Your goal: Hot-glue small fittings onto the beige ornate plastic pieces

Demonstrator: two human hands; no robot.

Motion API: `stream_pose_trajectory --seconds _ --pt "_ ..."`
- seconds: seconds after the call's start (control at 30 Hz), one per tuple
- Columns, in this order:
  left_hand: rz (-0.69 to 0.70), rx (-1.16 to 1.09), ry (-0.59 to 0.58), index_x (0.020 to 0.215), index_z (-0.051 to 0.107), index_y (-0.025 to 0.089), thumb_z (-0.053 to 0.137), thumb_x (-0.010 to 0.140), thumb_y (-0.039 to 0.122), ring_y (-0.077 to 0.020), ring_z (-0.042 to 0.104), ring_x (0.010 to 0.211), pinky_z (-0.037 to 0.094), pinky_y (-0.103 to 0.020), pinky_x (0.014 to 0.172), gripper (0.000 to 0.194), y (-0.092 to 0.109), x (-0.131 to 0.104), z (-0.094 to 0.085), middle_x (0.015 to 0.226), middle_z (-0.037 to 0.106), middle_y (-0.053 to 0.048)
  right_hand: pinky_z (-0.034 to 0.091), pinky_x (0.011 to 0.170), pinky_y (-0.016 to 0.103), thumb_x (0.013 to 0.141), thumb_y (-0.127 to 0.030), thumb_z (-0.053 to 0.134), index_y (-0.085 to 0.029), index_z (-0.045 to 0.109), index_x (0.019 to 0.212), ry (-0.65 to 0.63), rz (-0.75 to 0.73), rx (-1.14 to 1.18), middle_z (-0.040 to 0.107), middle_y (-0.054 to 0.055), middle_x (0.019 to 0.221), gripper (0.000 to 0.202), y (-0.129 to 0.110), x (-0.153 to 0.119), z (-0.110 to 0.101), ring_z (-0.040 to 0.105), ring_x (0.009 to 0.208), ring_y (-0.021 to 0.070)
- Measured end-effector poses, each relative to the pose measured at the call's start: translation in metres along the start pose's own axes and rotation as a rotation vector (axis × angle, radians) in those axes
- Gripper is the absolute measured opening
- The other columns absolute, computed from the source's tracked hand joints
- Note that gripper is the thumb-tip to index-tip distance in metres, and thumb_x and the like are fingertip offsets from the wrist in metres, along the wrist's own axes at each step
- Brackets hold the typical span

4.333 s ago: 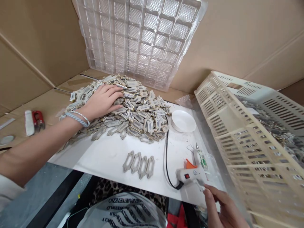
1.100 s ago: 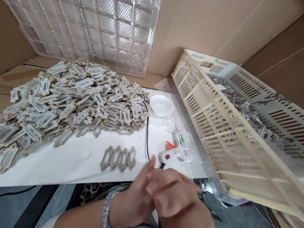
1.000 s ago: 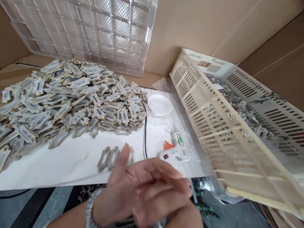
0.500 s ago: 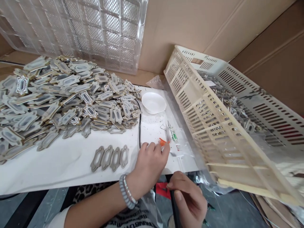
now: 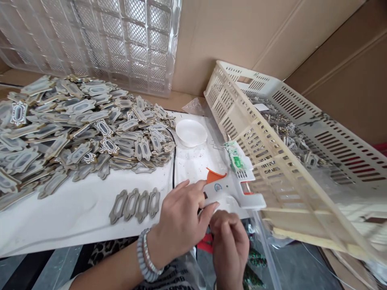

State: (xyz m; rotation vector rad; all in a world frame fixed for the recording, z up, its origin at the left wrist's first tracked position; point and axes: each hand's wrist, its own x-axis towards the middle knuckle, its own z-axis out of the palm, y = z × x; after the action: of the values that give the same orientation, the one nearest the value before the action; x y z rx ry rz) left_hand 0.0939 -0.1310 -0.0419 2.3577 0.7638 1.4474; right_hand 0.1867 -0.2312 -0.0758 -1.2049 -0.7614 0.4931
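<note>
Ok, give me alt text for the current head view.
Left hand grips a white glue gun; right hand is closed just beside it. Four flat frames lie before a large pile, with a white bowl behind and slatted crate right.

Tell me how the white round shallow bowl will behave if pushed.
The white round shallow bowl is probably light, since its wall looks thin. It would likely slide rather than tip, being low, wide and upright on the flat white tabletop.

glue gun (image 5: 225,191) | white, orange trigger, green-marked front | handle toward nine o'clock, nozzle end toward eleven | lies at four o'clock from view centre
</note>
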Motion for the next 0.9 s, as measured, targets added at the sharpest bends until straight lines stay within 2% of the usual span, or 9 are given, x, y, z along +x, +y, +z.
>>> stream_pose_trajectory --seconds 0.07,0.2,0.37,0.47,0.6,0.7,0.77,0.83,0.9 --pt "-0.002 -0.046 0.022 0.100 0.044 0.022 0.058 0.101 0.026 -0.0182 0.079 0.092 0.065 -0.036 0.095 0.015 0.002 -0.003 -0.001 0.100 0.080 -0.009 0.052 0.066 0.026 0.094 -0.043 0.071 -0.025 0.068 0.092 0.129 0.054 0.046 0.068 -0.001 0.077 0.018 0.004 0.007 0.010 0.063 0.069 0.0151" --pt "0.037 -0.098 0.001 0.096 0.044 0.023 0.055 0.100 0.020 -0.0197 0.078 0.102 0.066 -0.036 0.095 0.013 0.001 -0.006 0.000 0.112 0.079 -0.014 0.058 0.083 0.037 0.092 -0.059 0.066 -0.023 0.067 0.123 0.020 0.212 0.080 0.077 0.009 0.110 0.047 0.005 0.022 0.030 0.072 0.095 0.0243" --pt "0.069 -0.125 -0.102 0.103 0.051 0.019 0.056 0.099 0.014 -0.0227 0.076 0.112 0.066 -0.036 0.097 0.009 -0.004 -0.001 -0.010 0.116 0.077 -0.016 0.058 0.093 0.041 0.093 -0.051 0.068 -0.019 0.069 0.125 0.035 0.359 0.093 0.080 0.009 0.108 0.046 -0.003 0.043 0.038 0.075 0.096 0.0247" --pt "0.071 -0.179 -0.307 0.117 0.054 0.019 0.057 0.101 0.026 -0.0232 0.071 0.123 0.064 -0.035 0.101 0.018 -0.014 -0.001 -0.039 0.120 0.076 -0.013 0.057 0.082 0.038 0.091 -0.052 0.069 -0.019 0.072 0.116 -0.031 0.294 0.035 0.079 0.005 0.089 0.041 -0.004 0.055 0.027 0.073 0.081 0.0217" --pt "-0.014 -0.050 -0.497 0.131 0.055 0.027 0.060 0.099 0.043 -0.0235 0.073 0.118 0.062 -0.039 0.105 0.036 -0.052 -0.017 -0.100 0.123 0.076 -0.004 0.049 0.070 0.031 0.087 -0.044 0.076 -0.021 0.070 0.114 -0.059 0.075 -0.175 0.067 -0.004 0.070 0.035 -0.001 0.070 0.004 0.062 0.065 0.0155" --pt "-0.069 0.145 -0.453 0.130 0.057 0.030 0.067 0.093 0.050 -0.0274 0.069 0.123 0.055 -0.047 0.112 0.044 -0.092 -0.034 -0.145 0.127 0.075 -0.001 0.048 0.070 0.031 0.085 -0.039 0.079 -0.022 0.073 0.104 -0.108 -0.044 -0.382 0.066 -0.004 0.071 0.026 -0.003 0.083 -0.004 0.060 0.064 0.0142" --pt "-0.102 0.234 -0.503 0.129 0.056 0.033 0.072 0.087 0.054 -0.0304 0.066 0.128 0.040 -0.057 0.124 0.050 -0.115 -0.045 -0.165 0.129 0.073 0.002 0.050 0.073 0.031 0.085 -0.038 0.078 -0.024 0.075 0.100 -0.152 -0.143 -0.461 0.065 -0.005 0.070 0.021 -0.005 0.093 -0.003 0.059 0.064 0.0137" --pt "-0.169 0.301 -0.510 0.133 0.057 0.035 0.072 0.075 0.064 -0.0384 0.062 0.133 0.027 -0.065 0.128 0.067 -0.132 -0.053 -0.176 0.136 0.069 0.001 0.051 0.073 0.031 0.086 -0.040 0.077 -0.026 0.076 0.098 -0.161 -0.228 -0.507 0.065 -0.005 0.071 0.019 -0.007 0.103 0.002 0.058 0.064 0.0137" --pt "-0.208 0.352 -0.545 0.137 0.055 0.037 0.069 0.073 0.067 -0.0419 0.058 0.136 0.025 -0.069 0.126 0.072 -0.141 -0.059 -0.180 0.144 0.064 -0.002 0.052 0.071 0.031 0.088 -0.044 0.075 -0.026 0.076 0.094 -0.159 -0.260 -0.542 0.065 -0.004 0.072 0.019 -0.008 0.111 0.009 0.057 0.064 0.0146"
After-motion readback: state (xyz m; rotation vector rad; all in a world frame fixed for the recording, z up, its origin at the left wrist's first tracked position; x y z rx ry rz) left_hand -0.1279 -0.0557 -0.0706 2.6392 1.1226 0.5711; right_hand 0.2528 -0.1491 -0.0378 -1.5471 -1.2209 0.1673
